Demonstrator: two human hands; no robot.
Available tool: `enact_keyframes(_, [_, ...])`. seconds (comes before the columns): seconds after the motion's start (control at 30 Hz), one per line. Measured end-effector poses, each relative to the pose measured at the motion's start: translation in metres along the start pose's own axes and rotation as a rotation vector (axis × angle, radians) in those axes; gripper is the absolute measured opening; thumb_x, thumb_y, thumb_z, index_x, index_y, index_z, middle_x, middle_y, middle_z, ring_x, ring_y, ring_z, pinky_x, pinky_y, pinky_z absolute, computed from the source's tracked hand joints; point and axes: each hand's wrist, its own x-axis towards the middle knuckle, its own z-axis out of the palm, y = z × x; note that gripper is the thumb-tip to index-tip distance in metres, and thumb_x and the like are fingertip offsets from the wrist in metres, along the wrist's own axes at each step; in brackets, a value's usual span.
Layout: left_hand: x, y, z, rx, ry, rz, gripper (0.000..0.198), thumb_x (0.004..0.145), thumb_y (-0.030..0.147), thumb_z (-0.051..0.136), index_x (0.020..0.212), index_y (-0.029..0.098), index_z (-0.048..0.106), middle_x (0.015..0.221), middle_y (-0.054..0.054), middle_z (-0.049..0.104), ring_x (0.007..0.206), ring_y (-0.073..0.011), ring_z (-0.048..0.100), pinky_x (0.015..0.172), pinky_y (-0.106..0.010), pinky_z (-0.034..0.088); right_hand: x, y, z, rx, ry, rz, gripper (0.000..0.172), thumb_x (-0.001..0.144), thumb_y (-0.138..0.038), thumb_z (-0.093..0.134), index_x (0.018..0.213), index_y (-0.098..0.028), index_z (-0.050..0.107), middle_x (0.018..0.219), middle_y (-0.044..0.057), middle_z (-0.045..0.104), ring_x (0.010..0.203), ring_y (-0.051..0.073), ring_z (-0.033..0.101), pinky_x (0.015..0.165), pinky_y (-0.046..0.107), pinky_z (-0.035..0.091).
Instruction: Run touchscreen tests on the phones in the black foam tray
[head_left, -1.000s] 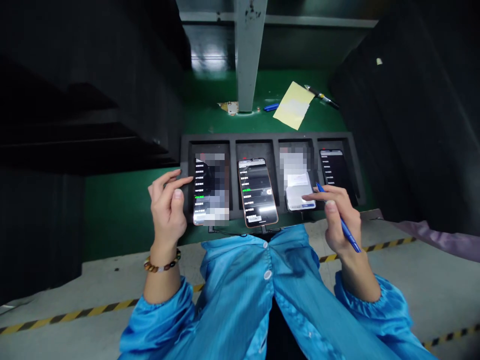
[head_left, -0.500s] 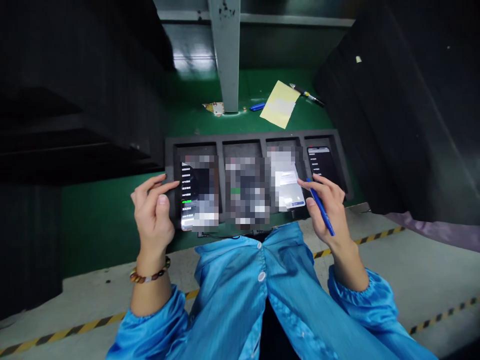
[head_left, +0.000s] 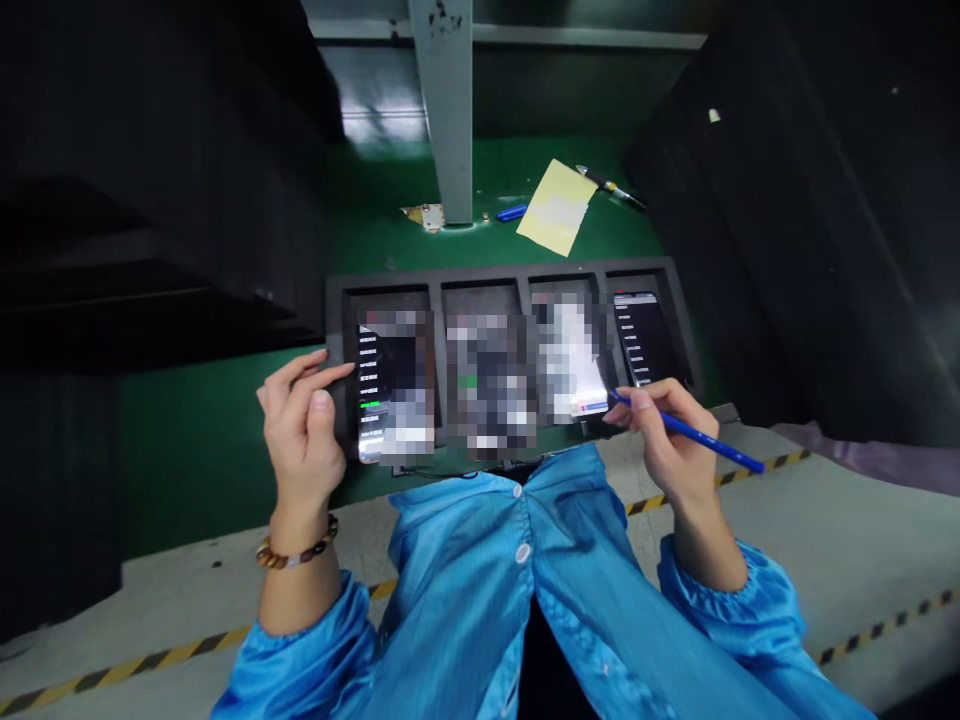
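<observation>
A black tray (head_left: 487, 272) with several compartments holds phones. The leftmost phone (head_left: 371, 385) shows a dark list with one green line. Beside it lies a second phone (head_left: 491, 385), mostly blurred out. The third phone (head_left: 589, 385) has a bright white screen, and the far right phone (head_left: 646, 335) a dark list. My left hand (head_left: 304, 425) holds nothing, its fingers apart at the tray's left edge. My right hand (head_left: 671, 440) grips a blue pen (head_left: 705, 438), its tip near the third phone's lower right corner.
Behind the tray, a yellow paper (head_left: 556, 208), a black pen (head_left: 611, 187) and a blue pen cap (head_left: 512, 213) lie on the green table (head_left: 495, 245). A grey post (head_left: 450, 120) stands there. Large dark forms flank both sides.
My right hand has moved down and right, off the screen of the third phone. The blue pen has swung from steep to flatter. My left hand has hardly moved.
</observation>
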Motion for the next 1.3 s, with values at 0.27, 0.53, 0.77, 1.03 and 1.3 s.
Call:
enact_keyframes(0.27, [0.0,0.0,0.001,0.017,-0.005,-0.027,0.047,0.113,0.049,0.042,0.124,0.023,0.08,0.146,-0.013,0.067,0.139,-0.0356,0.06,0.122,-0.064,0.038,-0.002,-0.003,0.011,0.088,-0.018,0.125,0.046,0.098,-0.049,0.081,0.075,-0.026,0.049,0.056,-0.003,0.065,0.044,0.014,0.06,0.042,0.026,0.046])
enact_keyframes(0.53, [-0.001,-0.003,0.0,0.029,-0.018,-0.042,0.047,0.112,0.052,0.043,0.125,0.026,0.08,0.147,-0.011,0.067,0.142,-0.0374,0.059,0.122,-0.066,0.039,-0.001,0.001,0.009,0.031,-0.086,0.098,0.046,0.101,-0.047,0.077,0.073,-0.027,0.047,0.057,-0.004,0.063,0.046,0.014,0.058,0.047,0.027,0.045])
enact_keyframes(0.77, [0.0,0.0,0.0,0.013,-0.017,-0.038,0.042,0.112,0.047,0.044,0.126,0.032,0.079,0.148,-0.013,0.066,0.143,-0.0368,0.058,0.123,-0.068,0.038,-0.001,0.004,0.008,0.004,-0.077,0.103,0.046,0.102,-0.049,0.075,0.074,-0.027,0.046,0.057,-0.004,0.064,0.046,0.014,0.058,0.047,0.028,0.045])
enact_keyframes(1.03, [-0.002,-0.005,-0.001,0.023,-0.029,-0.019,0.043,0.112,0.046,0.043,0.128,0.03,0.079,0.148,-0.01,0.066,0.145,-0.0375,0.058,0.122,-0.071,0.037,0.0,0.009,0.003,-0.024,-0.078,0.105,0.046,0.102,-0.05,0.076,0.074,-0.027,0.047,0.059,-0.003,0.065,0.049,0.014,0.059,0.049,0.027,0.048])
enact_keyframes(1.3, [-0.001,-0.002,-0.002,0.033,-0.036,-0.035,0.043,0.112,0.048,0.043,0.128,0.031,0.078,0.149,-0.011,0.065,0.145,-0.0374,0.058,0.124,-0.071,0.036,0.003,-0.002,-0.002,0.118,-0.02,0.116,0.046,0.1,-0.043,0.08,0.072,-0.026,0.047,0.053,-0.005,0.062,0.039,0.012,0.055,0.04,0.024,0.042])
